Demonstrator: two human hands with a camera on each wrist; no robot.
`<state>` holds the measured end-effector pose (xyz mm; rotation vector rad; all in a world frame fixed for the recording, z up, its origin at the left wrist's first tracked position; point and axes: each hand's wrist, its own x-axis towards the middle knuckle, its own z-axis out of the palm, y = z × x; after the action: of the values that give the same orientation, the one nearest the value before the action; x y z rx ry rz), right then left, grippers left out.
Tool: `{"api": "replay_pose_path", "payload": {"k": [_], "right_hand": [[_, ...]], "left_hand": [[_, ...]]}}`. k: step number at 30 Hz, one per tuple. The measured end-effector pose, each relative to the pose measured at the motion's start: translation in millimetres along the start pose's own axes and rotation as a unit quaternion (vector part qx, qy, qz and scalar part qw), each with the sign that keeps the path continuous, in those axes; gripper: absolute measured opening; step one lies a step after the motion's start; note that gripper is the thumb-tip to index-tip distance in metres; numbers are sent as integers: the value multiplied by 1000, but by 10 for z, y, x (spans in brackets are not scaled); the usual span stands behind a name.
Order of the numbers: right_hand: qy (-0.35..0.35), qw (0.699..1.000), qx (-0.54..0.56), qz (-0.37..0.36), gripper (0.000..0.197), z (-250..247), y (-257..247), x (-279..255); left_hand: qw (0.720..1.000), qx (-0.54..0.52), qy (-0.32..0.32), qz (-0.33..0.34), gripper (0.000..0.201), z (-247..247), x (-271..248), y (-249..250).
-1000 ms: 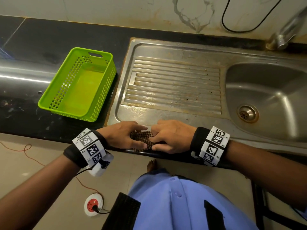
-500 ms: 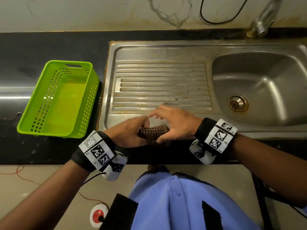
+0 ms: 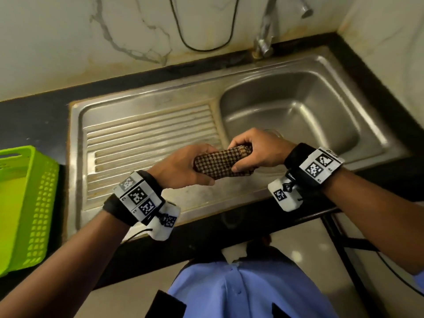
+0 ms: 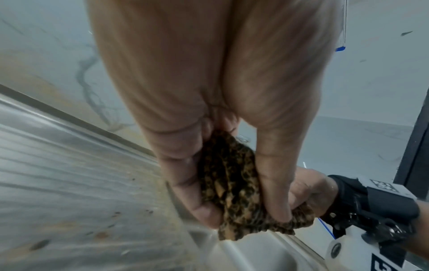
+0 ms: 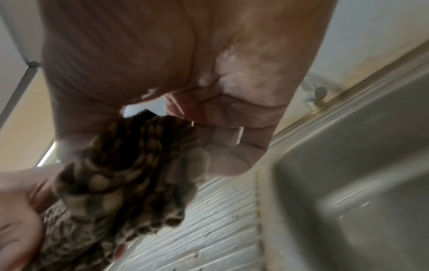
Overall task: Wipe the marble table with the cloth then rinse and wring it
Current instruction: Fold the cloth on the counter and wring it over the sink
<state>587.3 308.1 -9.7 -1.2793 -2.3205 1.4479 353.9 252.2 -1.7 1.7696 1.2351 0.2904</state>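
Observation:
A brown checked cloth (image 3: 221, 162), bunched into a short roll, hangs in the air over the steel sink's front rim (image 3: 206, 203), between drainboard and basin. My left hand (image 3: 183, 166) grips its left end and my right hand (image 3: 257, 152) grips its right end. In the left wrist view the cloth (image 4: 232, 185) is pinched between thumb and fingers of the left hand (image 4: 220, 183). In the right wrist view the cloth (image 5: 130, 170) sits twisted under the curled fingers of my right hand (image 5: 209, 150). The cloth's ends are hidden inside both fists.
The ribbed drainboard (image 3: 146, 138) lies left of the basin (image 3: 298, 115), with the tap (image 3: 266, 33) behind the basin. A green plastic basket (image 3: 23, 203) stands on the dark counter at far left. A black cable (image 3: 202, 37) loops down the marble wall.
Both hands have lifted the cloth off the counter's front edge and carried it right, over the sink. The cloth went from flattened under the fingers to a roll held at both ends.

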Motion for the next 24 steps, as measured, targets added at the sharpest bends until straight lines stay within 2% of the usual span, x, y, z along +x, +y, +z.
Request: {"api": "replay_pose_path", "payload": {"k": [4,8,13,17,21,24], "right_hand": [[28,1000,1,0,28,-449,360,-141],[16,1000,18,8,29,-1008,810,-226],[5,1000,-19,1,29,-1502,1128,-235],[9,1000,-26,-5,30,-1756,1267,-271],[17,998,-63,-25,49,-1848,1346,-504],[36,995,-96,-5,28,-1788,1291,-671]], "left_hand": [[1000,3,-29,4,37,153,571,366],[998,49,25,-13,22,397,1241,628],[994,80,68,-21,16,604,1784,895],[994,49,99,-18,19,647,2010,1014],[993,40,108,5,27,715,2187,1231],[989,17,146,20,29,698,2219,1349]]}}
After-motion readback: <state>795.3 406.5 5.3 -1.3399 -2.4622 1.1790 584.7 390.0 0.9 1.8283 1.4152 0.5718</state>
